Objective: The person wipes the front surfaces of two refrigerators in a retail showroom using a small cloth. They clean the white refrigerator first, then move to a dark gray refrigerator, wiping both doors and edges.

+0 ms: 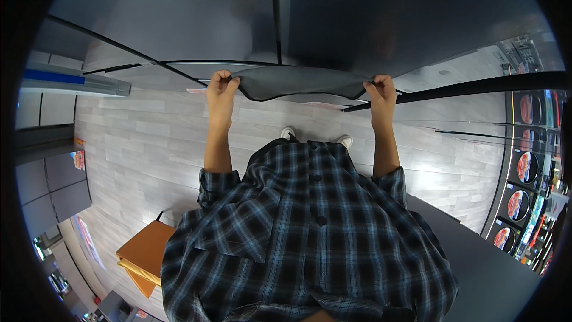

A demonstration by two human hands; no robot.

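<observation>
A grey cloth [301, 81] with a dark border is stretched sideways in front of me, sagging a little along its lower edge. Its left corner is pinched between the thumb and fingers of my left hand [221, 94]. At the opposite corner, my right hand [382, 96] grips it in the same way. Just beyond the cloth stand tall, glossy dark grey appliance doors [196, 18], like those of a refrigerator. Whether the cloth touches them I cannot tell.
An orange-brown, box-shaped piece [146, 244] stands at the lower left. Several front-loading washing machines [517, 206] line the far right. A dark flat-topped unit [476, 262] lies close on my right. Pale wood-look floor [137, 143] runs beneath me.
</observation>
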